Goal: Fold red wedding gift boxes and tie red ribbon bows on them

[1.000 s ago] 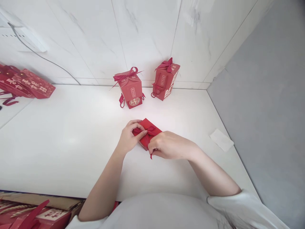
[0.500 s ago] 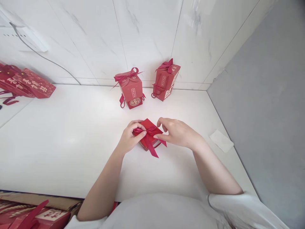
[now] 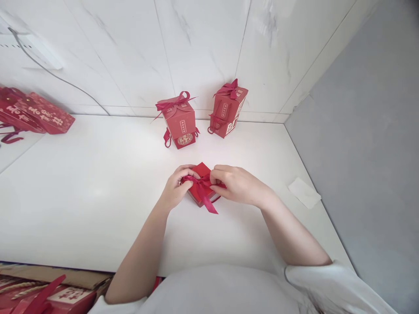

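A small red box (image 3: 202, 169) sits on the white table, with a dark pink ribbon (image 3: 207, 199) tied in a bow on its top. One ribbon tail hangs over the box's near side. My left hand (image 3: 178, 185) is at the box's left side, its thumb and fingers closed on the bow's left loop. From the right, my right hand (image 3: 234, 183) pinches the right part of the bow between thumb and curled fingers, which cover that part of the ribbon.
Two taller red boxes with bows, one (image 3: 179, 120) behind the small box and one (image 3: 229, 109) further right, stand near the tiled wall. White paper (image 3: 305, 192) lies at right. Red packages (image 3: 49, 114) lie at far left; an open carton (image 3: 59, 272) is at lower left.
My right hand has moved slightly left and its fingers have closed on the bow's right part. My left thumb has drawn back a little from the knot.
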`<state>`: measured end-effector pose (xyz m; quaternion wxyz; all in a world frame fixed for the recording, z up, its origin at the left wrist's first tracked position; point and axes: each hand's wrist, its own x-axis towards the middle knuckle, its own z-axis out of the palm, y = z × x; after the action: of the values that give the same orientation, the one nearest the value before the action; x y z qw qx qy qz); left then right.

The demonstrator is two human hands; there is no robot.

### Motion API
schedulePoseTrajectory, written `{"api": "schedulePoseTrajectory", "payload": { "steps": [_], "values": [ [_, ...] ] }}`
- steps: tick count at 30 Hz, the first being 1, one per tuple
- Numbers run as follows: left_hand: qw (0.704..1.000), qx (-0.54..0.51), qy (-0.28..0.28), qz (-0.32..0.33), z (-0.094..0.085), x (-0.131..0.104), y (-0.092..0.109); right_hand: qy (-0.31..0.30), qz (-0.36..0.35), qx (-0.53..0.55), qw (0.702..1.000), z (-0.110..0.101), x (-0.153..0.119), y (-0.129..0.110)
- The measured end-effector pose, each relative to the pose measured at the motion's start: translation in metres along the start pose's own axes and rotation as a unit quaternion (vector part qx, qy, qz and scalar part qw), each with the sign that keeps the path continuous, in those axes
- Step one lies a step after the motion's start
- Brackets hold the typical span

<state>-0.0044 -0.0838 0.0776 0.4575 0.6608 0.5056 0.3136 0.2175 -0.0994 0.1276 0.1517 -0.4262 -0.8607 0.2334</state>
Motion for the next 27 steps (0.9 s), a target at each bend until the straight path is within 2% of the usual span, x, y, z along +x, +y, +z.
{"api": "schedulePoseTrajectory", "payload": {
  "steps": [3,5,9,11,13,17,19,23,27],
  "values": [
    [1.0,0.001,0.014,0.003,0.001,0.0,-0.001,-0.013,-0.022,0.04,0.999,-0.005,-0.003,-0.005],
    [0.999,0.013,0.03,0.005,0.001,0.001,-0.002,-0.043,-0.023,0.069,0.996,-0.009,-0.007,-0.007],
    [0.998,0.021,0.048,0.024,-0.006,0.0,-0.001,-0.181,0.001,0.123,0.976,-0.017,-0.016,-0.004],
    [0.997,0.03,0.052,0.039,-0.012,-0.002,0.002,-0.219,0.039,0.145,0.964,-0.021,-0.018,0.001],
    [0.996,0.053,0.056,0.046,-0.017,-0.004,0.004,-0.195,0.076,0.144,0.967,-0.025,-0.017,0.008],
    [0.993,0.096,0.056,0.042,-0.025,-0.006,0.007,-0.029,0.136,0.131,0.982,-0.021,-0.003,0.022],
    [0.993,0.106,0.048,0.037,-0.026,-0.006,0.006,0.03,0.151,0.13,0.979,-0.013,0.005,0.026],
    [0.994,0.1,0.026,0.034,-0.023,-0.006,0.005,0.019,0.148,0.147,0.978,0.004,0.015,0.027],
    [0.995,0.09,0.024,0.033,-0.022,-0.005,0.006,0.004,0.117,0.237,0.964,0.008,0.017,0.028]
  ]
}}
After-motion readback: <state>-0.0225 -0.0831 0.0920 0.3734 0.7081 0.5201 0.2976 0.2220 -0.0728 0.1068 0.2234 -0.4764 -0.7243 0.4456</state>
